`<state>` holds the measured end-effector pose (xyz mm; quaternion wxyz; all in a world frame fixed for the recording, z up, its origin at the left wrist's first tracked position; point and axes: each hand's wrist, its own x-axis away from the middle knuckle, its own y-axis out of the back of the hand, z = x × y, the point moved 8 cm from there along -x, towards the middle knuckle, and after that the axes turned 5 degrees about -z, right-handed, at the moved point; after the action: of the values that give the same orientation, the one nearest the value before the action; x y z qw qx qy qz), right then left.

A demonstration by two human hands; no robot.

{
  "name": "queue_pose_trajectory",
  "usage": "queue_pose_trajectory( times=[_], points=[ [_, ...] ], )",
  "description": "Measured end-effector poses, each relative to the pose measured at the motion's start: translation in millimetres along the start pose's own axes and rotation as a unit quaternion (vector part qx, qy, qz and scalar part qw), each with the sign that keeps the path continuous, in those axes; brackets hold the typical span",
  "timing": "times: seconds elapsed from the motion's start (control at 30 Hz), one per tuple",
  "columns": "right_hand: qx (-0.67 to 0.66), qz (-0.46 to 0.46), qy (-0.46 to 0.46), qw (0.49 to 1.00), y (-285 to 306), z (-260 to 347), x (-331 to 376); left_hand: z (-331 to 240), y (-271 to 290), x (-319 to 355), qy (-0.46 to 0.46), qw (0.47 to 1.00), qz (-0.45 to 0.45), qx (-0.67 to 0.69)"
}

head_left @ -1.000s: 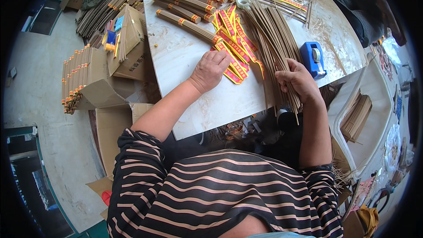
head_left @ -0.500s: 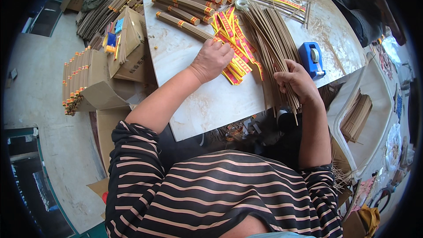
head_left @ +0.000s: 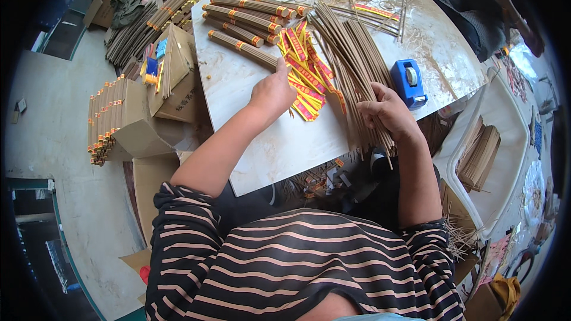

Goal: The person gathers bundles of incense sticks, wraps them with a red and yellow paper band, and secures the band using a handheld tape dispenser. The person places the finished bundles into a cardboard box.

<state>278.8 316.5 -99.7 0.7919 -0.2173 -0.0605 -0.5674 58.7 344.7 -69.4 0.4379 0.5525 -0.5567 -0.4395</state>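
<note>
My right hand [head_left: 389, 113] is closed round the near ends of a loose bunch of brown incense sticks [head_left: 351, 62], thumb on top. The sticks fan out away from me over the white table. My left hand [head_left: 272, 92] is at the near end of a banded incense bundle [head_left: 241, 47], one digit pointing up against it. Its other fingers are mostly hidden, so I cannot tell whether they grip. Just right of this hand lies a pile of red-and-yellow paper strips [head_left: 309, 77]. Several more banded bundles [head_left: 244, 15] lie stacked farther off.
A blue tape dispenser [head_left: 409, 83] stands right of the sticks on the white table [head_left: 267, 157]. Cardboard boxes [head_left: 172, 104] and upright banded bundles [head_left: 107, 116] are at the left. A white tub [head_left: 505, 172] holding sticks is at the right. Another person [head_left: 470, 15] is at the far right.
My left hand has drawn back from the paper strips to the near end of the bundle, its pinch loosened. My right hand stays on the sticks. The whole view has shifted slightly.
</note>
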Motion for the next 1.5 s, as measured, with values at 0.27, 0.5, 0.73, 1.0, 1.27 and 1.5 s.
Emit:
queue_pose_trajectory(
  times=[0.27, 0.5, 0.73, 1.0, 1.27, 1.5],
  points=[
    [-0.04, 0.028, 0.036, 0.998, -6.1, 14.8, 7.8, -15.5, -12.3, -19.2, 0.063, 0.932, 0.046, 0.353],
    [-0.044, 0.187, -0.028, 0.981, -65.2, -1.5, 34.1, -75.7, 5.1, 14.2, 0.101, 0.456, 0.137, 0.873],
    [0.575, -0.291, 0.185, 0.742, 13.7, 39.3, 21.6, -20.8, -14.2, 27.0, 0.183, 0.359, 0.066, 0.913],
    [0.683, -0.228, 0.007, 0.694, 18.0, 32.0, -4.7, 15.2, -19.3, 61.8, 0.182, 0.342, 0.084, 0.918],
    [0.656, -0.236, 0.045, 0.715, 31.8, 29.1, -13.7, 54.5, -21.1, 79.0, 0.187, 0.331, 0.105, 0.919],
    [0.664, -0.319, 0.029, 0.675, 32.2, 40.0, -2.0, 76.5, -27.2, 74.4, 0.17, 0.334, 0.139, 0.917]
  ],
)
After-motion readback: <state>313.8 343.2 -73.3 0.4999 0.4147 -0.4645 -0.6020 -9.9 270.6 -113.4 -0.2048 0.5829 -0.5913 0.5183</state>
